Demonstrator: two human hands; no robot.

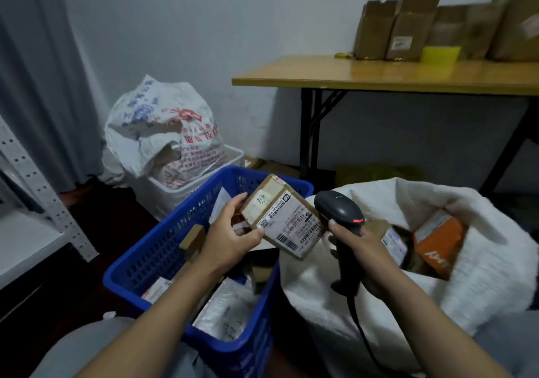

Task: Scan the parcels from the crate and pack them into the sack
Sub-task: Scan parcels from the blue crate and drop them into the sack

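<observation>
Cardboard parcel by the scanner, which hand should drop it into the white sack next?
Left, probably. The left hand grips the parcel, while the right hand holds the scanner. The sack lies open just beside them.

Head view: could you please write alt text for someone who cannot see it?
A left hand holds a labelled cardboard parcel beside the barcode scanner gripped in the right hand. Below are a blue crate and a white sack.

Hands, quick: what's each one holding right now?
Left hand: holds a small brown cardboard parcel with a white shipping label.
Right hand: grips a black handheld barcode scanner.
</observation>
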